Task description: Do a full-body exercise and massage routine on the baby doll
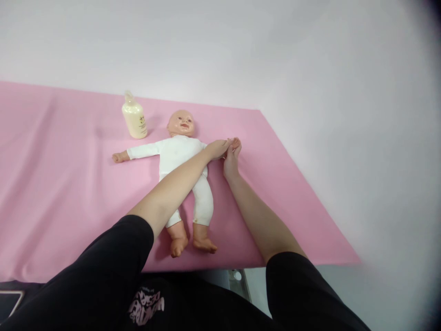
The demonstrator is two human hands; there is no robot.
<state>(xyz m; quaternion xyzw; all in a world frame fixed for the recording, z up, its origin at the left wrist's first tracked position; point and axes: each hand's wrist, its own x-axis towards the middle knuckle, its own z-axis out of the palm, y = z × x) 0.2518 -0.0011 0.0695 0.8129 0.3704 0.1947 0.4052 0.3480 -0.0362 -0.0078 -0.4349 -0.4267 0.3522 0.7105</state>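
Observation:
A baby doll [179, 156] in a white bodysuit lies face up on a pink sheet [69, 193], head towards the wall, arms spread. My left hand [217, 149] reaches across the doll's chest and lies over its outstretched arm on the right side. My right hand [231, 161] meets it there, fingers closed around the doll's hand at the wrist. The doll's other arm [134, 153] lies free, pointing left. Both bare feet point towards me.
A cream lotion bottle [134, 117] stands upright on the sheet just left of the doll's head. A white wall rises behind. The sheet's right edge [310, 184] runs diagonally; its near edge ends above my black sleeves. A dark device corner [8, 301] shows bottom left.

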